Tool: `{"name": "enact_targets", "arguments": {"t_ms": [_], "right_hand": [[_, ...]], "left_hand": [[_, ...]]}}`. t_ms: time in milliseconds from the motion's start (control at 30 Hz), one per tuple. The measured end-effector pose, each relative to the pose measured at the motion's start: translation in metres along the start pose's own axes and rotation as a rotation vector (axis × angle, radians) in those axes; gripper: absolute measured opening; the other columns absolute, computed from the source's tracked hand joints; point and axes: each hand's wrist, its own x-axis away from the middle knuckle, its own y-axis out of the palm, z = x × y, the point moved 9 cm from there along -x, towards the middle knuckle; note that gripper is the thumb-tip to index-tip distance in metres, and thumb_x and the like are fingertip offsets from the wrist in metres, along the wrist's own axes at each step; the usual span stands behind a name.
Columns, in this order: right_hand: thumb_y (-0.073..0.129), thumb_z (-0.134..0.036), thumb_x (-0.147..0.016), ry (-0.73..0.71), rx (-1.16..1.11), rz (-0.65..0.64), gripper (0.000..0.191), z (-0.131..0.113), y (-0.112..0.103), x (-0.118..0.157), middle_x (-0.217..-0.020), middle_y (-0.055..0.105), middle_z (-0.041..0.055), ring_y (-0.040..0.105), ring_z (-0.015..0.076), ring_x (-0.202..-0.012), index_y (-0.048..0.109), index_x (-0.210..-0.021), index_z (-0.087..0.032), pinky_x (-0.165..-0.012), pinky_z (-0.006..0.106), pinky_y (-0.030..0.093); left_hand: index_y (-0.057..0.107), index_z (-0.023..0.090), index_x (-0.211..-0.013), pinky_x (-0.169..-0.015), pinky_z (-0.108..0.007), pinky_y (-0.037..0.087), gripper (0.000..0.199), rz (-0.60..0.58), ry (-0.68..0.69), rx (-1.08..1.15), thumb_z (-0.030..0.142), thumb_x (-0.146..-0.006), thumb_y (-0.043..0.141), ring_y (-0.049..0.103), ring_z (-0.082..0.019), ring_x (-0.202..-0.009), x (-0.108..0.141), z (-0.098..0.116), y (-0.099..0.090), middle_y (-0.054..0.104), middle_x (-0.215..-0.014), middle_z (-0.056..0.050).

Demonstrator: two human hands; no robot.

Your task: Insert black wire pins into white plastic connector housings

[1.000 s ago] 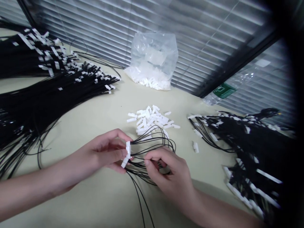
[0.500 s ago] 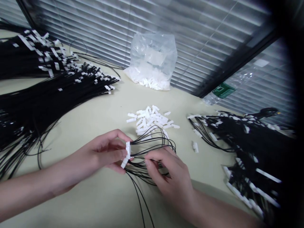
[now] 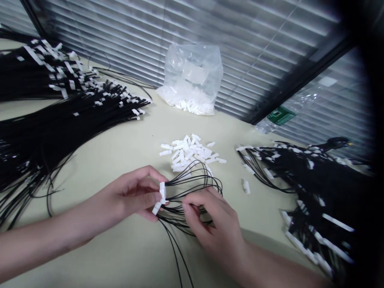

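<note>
White plastic connectors [image 3: 162, 193] are pinched between the thumb and fingers of my left hand [image 3: 136, 194]. Thin black wires [image 3: 186, 181] run out of their right side and loop round toward my right hand [image 3: 214, 220]. The thumb and forefinger of that hand are closed on a black wire, close to the connectors. Two wires [image 3: 177, 244] hang down toward the front edge of view. Just beyond my hands lies a pile of loose white connector housings [image 3: 193, 150] on the table [image 3: 126, 148].
Thick bundles of black wires with white ends [image 3: 60, 124] cover the left side. At the right lies a heap of finished-looking wire harnesses [image 3: 330, 188]. A clear bag of white pieces [image 3: 192, 80] stands at the back, with a plastic bottle [image 3: 282, 115] by the window blinds [image 3: 120, 36].
Almost nothing differs. Both hands keep their grip, and the connectors sit slightly lower in view.
</note>
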Motion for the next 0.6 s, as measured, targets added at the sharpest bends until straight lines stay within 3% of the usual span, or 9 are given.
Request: {"name": "enact_targets", "arguments": {"t_ms": [300, 600], "right_hand": [[0.052, -0.007, -0.079, -0.025, -0.015, -0.010, 0.010, -0.0024, 0.0013, 0.0009, -0.062, 0.053, -0.0042, 0.041, 0.0068, -0.062, 0.054, -0.076, -0.017, -0.064, 0.020, 0.035], [0.049, -0.009, -0.079, -0.013, -0.015, -0.047, 0.011, -0.0031, 0.0058, 0.0000, -0.060, 0.053, -0.0032, 0.042, 0.0078, -0.061, 0.056, -0.075, -0.017, -0.061, 0.021, 0.035]], "left_hand": [[0.053, 0.021, -0.096, -0.068, -0.030, 0.055, 0.017, -0.098, 0.078, -0.053, 0.025, -0.080, 0.058, 0.057, -0.013, -0.074, -0.0031, -0.0047, 0.0017, 0.058, -0.078, 0.000], [0.052, 0.020, -0.091, -0.063, -0.031, 0.055, 0.014, -0.083, 0.113, -0.067, 0.026, -0.080, 0.058, 0.056, -0.013, -0.069, -0.0031, -0.0052, 0.0021, 0.055, -0.073, -0.001]]}}
